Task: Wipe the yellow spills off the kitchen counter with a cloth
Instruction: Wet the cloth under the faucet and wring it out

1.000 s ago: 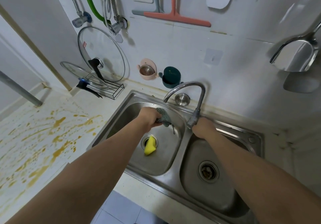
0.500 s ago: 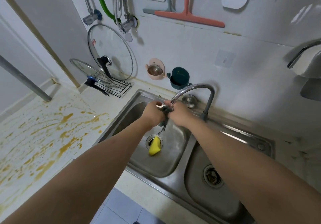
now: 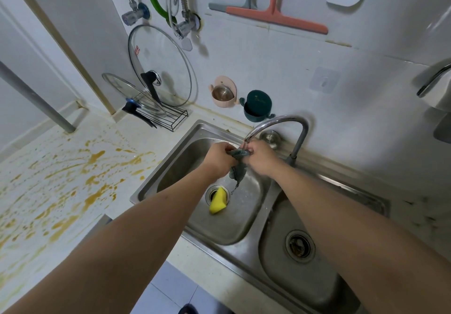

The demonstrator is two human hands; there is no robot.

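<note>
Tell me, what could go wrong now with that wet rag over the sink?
1. Both hands, left and right, grip the grey-green cloth under the curved steel faucet; a soggy cloth might smear the yellow spills wider on the pale counter.
2. The yellow sponge lies on the left basin's drain, so water may pool.

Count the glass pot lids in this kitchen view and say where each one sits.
2. The large glass lid stands nearly upright against the wall, behind the wire rack. The smaller glass lid leans tilted on that rack, in front of it. None seems hidden.
</note>
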